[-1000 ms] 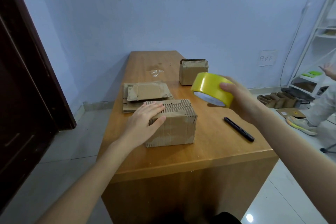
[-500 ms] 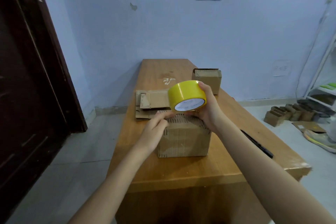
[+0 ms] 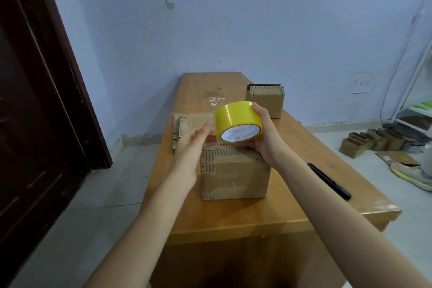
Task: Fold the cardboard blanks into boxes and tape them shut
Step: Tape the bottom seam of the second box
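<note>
A folded cardboard box (image 3: 235,173) stands on the wooden table (image 3: 268,215) in front of me. Just above its top, my right hand (image 3: 265,135) grips a roll of yellow tape (image 3: 237,121). My left hand (image 3: 194,145) is raised off the box and pinches the clear tape end at the roll's left side. Flat cardboard blanks (image 3: 187,126) lie stacked behind the left hand. A second folded box (image 3: 265,99) stands farther back on the right.
A black pen (image 3: 328,180) lies on the table to the right of the box. A dark door (image 3: 39,100) stands at the left. On the floor at the right are more cardboard pieces (image 3: 371,140), a shoe (image 3: 411,174) and a white shelf (image 3: 418,110).
My left hand has lifted off the box top and taken hold of the tape end. The right hand has brought the roll over the box from the right.
</note>
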Demonstrator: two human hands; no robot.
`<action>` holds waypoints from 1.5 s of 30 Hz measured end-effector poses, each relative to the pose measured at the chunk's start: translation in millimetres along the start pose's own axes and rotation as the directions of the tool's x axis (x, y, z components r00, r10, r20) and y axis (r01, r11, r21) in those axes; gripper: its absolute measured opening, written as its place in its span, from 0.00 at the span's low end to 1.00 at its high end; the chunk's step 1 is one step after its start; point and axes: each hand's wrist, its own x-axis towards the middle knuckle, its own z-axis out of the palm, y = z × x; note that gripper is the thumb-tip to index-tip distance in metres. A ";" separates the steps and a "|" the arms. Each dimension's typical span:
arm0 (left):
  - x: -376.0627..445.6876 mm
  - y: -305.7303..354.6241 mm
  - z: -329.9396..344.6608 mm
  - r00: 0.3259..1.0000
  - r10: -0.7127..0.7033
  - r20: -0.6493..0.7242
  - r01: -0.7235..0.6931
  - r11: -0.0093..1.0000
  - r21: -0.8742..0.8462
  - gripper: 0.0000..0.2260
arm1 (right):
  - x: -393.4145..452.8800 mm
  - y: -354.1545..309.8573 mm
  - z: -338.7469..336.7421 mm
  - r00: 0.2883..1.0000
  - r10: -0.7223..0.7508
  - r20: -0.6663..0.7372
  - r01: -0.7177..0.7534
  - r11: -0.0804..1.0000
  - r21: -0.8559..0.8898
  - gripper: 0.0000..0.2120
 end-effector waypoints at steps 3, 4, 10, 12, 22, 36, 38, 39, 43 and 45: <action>2.1 1.4 7.9 0.996 -0.026 -0.088 0.021 0.998 -0.053 0.09 | 1.0 -1.0 2.3 1.000 -0.005 0.009 0.005 0.999 -0.040 0.45; 3.5 1.1 10.1 0.993 -0.008 -0.120 0.001 0.998 -0.055 0.09 | 0.8 -2.0 2.9 1.000 -0.003 0.016 0.004 0.998 -0.058 0.44; 11.7 -1.8 6.9 0.981 0.055 -0.188 -0.049 0.998 0.038 0.09 | -7.3 3.2 -2.7 0.990 -0.070 0.123 0.112 0.918 -0.380 0.37; 13.7 -0.5 5.0 0.981 0.060 -0.186 -0.047 0.996 0.073 0.10 | -5.6 8.3 -5.0 0.986 -0.124 0.113 0.161 0.895 -0.416 0.29; 17.0 -9.2 -2.2 0.944 0.176 -0.280 -0.084 0.946 0.312 0.17 | -1.3 13.9 0.1 0.962 -0.270 -0.026 0.209 0.798 -0.565 0.06; 7.4 -18.8 -30.9 0.964 0.024 -0.265 -0.035 0.999 -0.037 0.12 | -5.0 16.1 3.9 0.941 -0.339 0.000 0.282 0.783 -0.554 0.04; 6.4 -20.4 -29.2 0.970 0.013 -0.241 -0.018 1.000 -0.018 0.12 | -6.2 16.2 4.5 0.935 -0.355 -0.008 0.294 0.786 -0.544 0.06; 6.5 -20.2 -27.3 0.974 0.016 -0.227 -0.017 1.000 0.001 0.12 | -7.5 15.2 4.2 0.938 -0.346 -0.012 0.285 0.793 -0.538 0.06; 11.8 -14.1 -24.0 0.985 0.012 -0.173 0.003 0.997 0.082 0.11 | -8.6 10.4 3.5 0.947 -0.320 -0.020 0.263 0.812 -0.522 0.07; 12.7 -12.6 -25.4 0.986 0.007 -0.167 0.014 0.992 0.124 0.12 | -6.7 9.4 5.2 0.954 -0.299 -0.030 0.242 0.825 -0.511 0.08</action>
